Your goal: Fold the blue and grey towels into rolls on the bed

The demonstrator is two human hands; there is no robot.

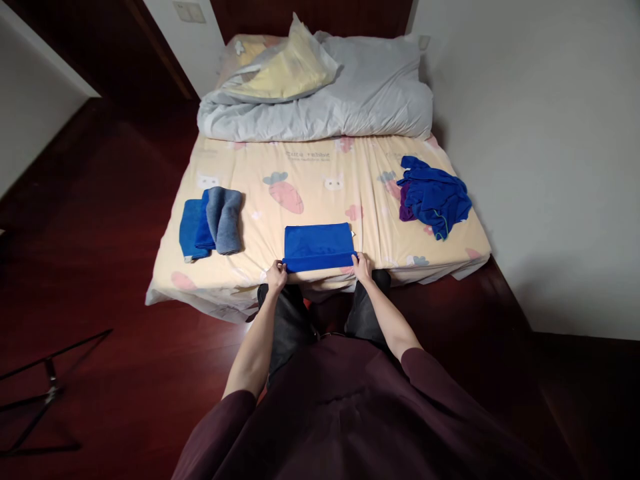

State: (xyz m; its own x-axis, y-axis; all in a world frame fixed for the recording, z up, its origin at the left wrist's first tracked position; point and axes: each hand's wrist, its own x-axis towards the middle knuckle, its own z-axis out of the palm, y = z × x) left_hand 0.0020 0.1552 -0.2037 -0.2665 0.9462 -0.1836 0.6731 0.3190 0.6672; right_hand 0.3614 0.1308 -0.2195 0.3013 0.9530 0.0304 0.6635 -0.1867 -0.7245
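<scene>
A blue towel lies flat as a rectangle near the front edge of the bed, its near edge turned over in a narrow band. At the left end of that band, my left hand pinches the corner. My right hand grips the opposite corner the same way. To the left rest several rolled or folded towels, blue and grey-blue. Over on the right is a crumpled heap of blue cloths with some purple cloth showing under it.
The bed has a pale yellow sheet with carrot and cat prints. A grey-white quilt and a yellow pillow in a clear cover lie at its head. A black tripod leg stands on the floor at left; a wall rises at right.
</scene>
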